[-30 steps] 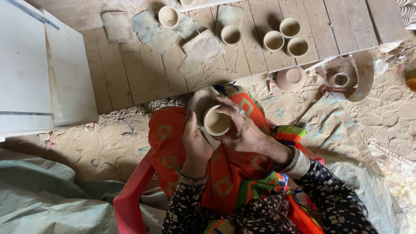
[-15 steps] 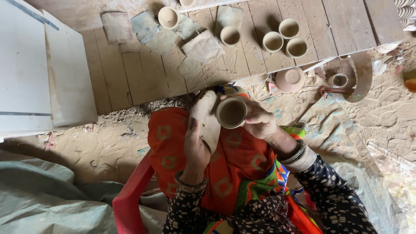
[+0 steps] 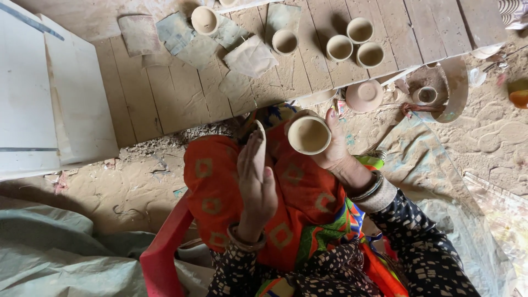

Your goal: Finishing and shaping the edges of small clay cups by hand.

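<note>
A small clay cup (image 3: 309,135) with its open mouth facing up sits in the right hand (image 3: 335,148), whose fingers wrap around its far side and hold it above the person's lap. The lap is covered by an orange cloth (image 3: 231,187) with square patterns. Just left of the cup, and apart from it, the left hand (image 3: 256,184) stands on edge with the fingers straight and together, pinching a thin, pale scrap of paper (image 3: 259,154) against the palm; how firmly it grips cannot be told. Bangles ring both wrists, and the sleeves are dark with pale specks.

Beyond the lap lies a board of wooden planks (image 3: 165,93) resting on sandy ground. Near its far right corner three more clay cups (image 3: 355,43) stand close together, two of them touching. Another cup (image 3: 285,41) stands alone toward the middle of the far edge, and a fifth cup (image 3: 204,20) sits further left on loose squares of paper (image 3: 250,56) scattered across the planks. Off the right edge of the board, on the ground, a shallow clay dish (image 3: 364,95) lies beside a curved metal band (image 3: 457,82) that partly rings a tiny cup (image 3: 425,95). A white panel (image 3: 33,88) lies past the board's left edge.
</note>
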